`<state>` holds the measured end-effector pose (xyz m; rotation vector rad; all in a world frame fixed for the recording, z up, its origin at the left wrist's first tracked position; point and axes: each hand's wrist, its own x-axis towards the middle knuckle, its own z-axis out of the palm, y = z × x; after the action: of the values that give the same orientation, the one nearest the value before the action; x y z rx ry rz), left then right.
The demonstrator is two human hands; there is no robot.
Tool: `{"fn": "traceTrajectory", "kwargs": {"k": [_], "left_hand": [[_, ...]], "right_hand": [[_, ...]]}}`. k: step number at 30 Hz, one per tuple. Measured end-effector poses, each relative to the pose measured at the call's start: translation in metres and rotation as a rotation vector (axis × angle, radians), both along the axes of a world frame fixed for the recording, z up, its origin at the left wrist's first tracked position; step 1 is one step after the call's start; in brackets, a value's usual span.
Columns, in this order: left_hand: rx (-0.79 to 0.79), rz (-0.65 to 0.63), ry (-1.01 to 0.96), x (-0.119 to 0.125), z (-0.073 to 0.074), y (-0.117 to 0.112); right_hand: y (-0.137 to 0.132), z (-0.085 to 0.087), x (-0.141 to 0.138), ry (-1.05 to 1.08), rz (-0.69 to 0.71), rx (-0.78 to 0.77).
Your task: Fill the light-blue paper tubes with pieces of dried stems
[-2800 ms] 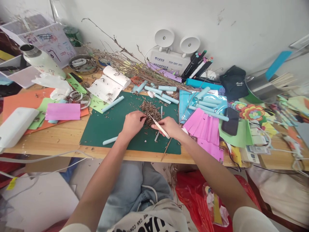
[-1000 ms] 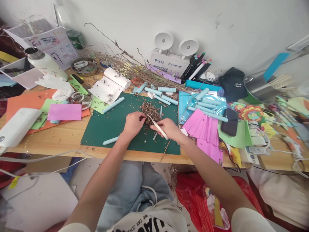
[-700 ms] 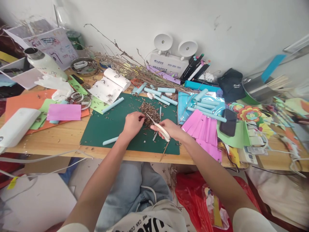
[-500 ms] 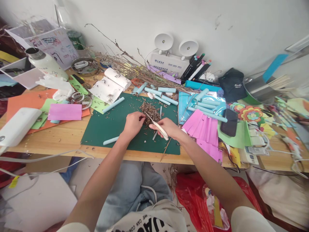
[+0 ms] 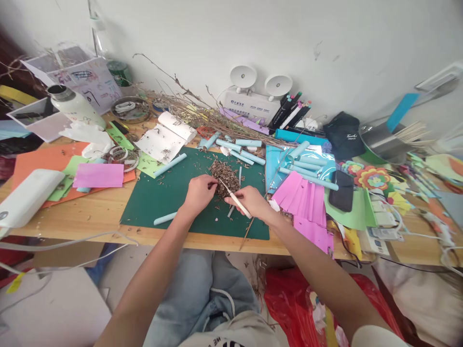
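Observation:
My right hand [image 5: 249,200] is closed around white-handled scissors [image 5: 240,205]. Their thin metal blade points up and left over a pile of dried brown plant bits [image 5: 224,174]. At the pile's left edge my left hand [image 5: 200,193] has its thumb and fingers pinched together, close to the blade tip; whatever is in the pinch is too small to make out. Under both hands lies a green cutting mat [image 5: 144,202], strewn with crumbs. Pale blue paper tubes [image 5: 170,165] rest on its left and back parts.
Long dry twigs [image 5: 202,113] lie along the back by a white emergency lamp [image 5: 249,103]. Pink paper strips [image 5: 300,195], a phone [image 5: 342,190] and a blue packet with tubes [image 5: 275,168] are at right. A bottle [image 5: 77,106] and white power bank [image 5: 31,197] stand left.
The view has tilted slightly, so the table sits a little lower. Both hands stay at the pile, and the scissors have shifted only slightly.

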<state>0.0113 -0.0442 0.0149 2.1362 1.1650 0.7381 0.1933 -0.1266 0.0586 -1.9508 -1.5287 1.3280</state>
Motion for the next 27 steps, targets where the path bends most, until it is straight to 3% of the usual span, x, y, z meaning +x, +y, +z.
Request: {"fn": "traceTrajectory", "kwargs": {"k": [7,17,27], "left_hand": [[-0.016,0.066,-0.042,0.0018,-0.0061,0.0008],[-0.072,0.075,-0.051,0.0020,-0.0056,0.0014],[-0.021,0.057,0.007,0.0041,-0.0067,0.0002]], "right_hand": [[-0.0031,0.0001,0.0051,0.233,-0.075,-0.145],[0.0015,-0.0042,-0.0015,0.110,-0.072,-0.055],[-0.0008,-0.0059,0.0002,-0.028,-0.005,0.003]]}}
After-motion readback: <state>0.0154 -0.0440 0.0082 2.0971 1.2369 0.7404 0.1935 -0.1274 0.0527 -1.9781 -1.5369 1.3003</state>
